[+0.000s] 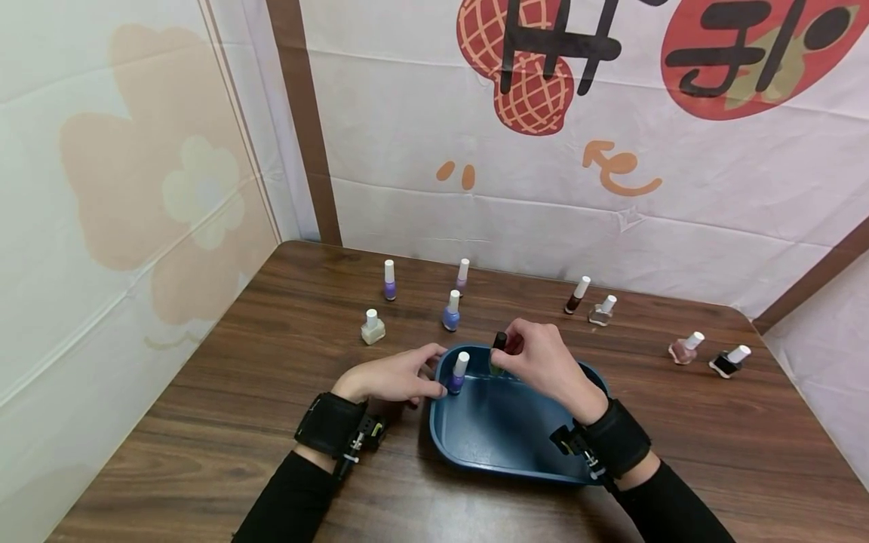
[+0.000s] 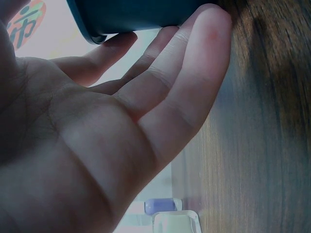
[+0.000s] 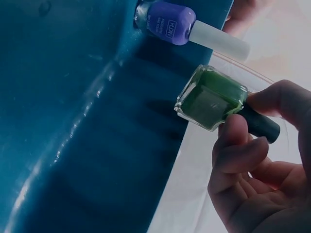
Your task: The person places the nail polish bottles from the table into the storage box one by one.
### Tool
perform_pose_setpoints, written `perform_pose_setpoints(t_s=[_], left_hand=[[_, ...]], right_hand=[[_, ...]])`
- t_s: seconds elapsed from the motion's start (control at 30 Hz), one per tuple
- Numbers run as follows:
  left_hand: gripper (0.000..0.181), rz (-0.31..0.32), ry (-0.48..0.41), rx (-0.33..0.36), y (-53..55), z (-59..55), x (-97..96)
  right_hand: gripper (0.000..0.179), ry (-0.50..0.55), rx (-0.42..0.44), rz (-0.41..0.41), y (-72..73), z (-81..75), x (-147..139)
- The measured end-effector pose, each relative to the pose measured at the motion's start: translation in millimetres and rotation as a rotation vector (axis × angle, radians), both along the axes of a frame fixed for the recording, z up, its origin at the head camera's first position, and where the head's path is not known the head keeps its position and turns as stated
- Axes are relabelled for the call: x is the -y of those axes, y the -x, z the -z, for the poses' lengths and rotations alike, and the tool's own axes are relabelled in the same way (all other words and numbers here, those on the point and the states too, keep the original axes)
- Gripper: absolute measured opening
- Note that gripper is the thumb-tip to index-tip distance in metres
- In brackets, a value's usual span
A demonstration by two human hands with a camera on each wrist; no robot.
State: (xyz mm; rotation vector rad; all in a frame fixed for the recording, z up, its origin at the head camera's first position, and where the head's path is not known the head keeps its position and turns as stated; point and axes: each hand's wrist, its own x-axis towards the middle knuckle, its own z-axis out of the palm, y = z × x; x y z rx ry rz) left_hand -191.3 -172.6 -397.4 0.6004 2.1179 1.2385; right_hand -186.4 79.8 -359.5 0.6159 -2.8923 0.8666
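My right hand [image 1: 543, 358] pinches a bottle of green nail polish [image 3: 211, 97] by its black cap [image 1: 500, 341], over the far side of the blue tray [image 1: 516, 418]. In the right wrist view the green bottle is tilted, close beside a purple nail polish bottle [image 3: 170, 22] with a white cap. That purple bottle stands inside the tray at its far left corner. My left hand [image 1: 394, 377] holds the tray's left edge, thumb at the rim and fingers [image 2: 204, 53] against the outer wall.
Beyond the tray stand purple [image 1: 390, 280], blue [image 1: 451, 311] and cream [image 1: 373, 328] nail polish bottles. Farther right are dark red [image 1: 577, 295], clear-looking [image 1: 602, 311], pink [image 1: 686, 348] and black [image 1: 729, 362] ones. A printed fabric wall [image 1: 407, 113] borders the wooden table [image 1: 271, 362].
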Motion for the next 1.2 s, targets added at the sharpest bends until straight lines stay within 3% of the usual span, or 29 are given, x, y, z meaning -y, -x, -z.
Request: perform_pose_setpoints(t_s=[1.2], left_hand=[[0.051, 0.017, -0.020, 0.009, 2.0, 0.9, 0.4]], right_hand=[[0.012, -0.086, 0.090, -0.091, 2.0, 14.7, 8]])
